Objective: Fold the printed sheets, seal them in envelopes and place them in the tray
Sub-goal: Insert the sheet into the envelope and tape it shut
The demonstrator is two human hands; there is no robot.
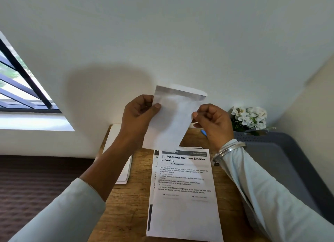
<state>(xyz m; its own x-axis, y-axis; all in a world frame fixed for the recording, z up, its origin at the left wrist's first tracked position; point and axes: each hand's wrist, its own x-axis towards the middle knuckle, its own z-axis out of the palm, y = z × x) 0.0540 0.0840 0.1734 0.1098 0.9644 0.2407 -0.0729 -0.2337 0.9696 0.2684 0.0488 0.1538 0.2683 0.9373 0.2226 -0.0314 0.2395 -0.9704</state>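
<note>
A white envelope is held up above the wooden table, its flap open at the top with a grey adhesive strip showing. My left hand pinches its left edge between thumb and fingers. My right hand pinches its right edge. A stack of printed sheets, the top one headed "Washing Machine Exterior Cleaning", lies flat on the table below the envelope. A grey plastic tray stands to the right of the table, behind my right forearm.
A pile of white envelopes lies on the table's left side under my left forearm. A blue pen peeks out near my right hand. White flowers stand at the back right. A window is at the left.
</note>
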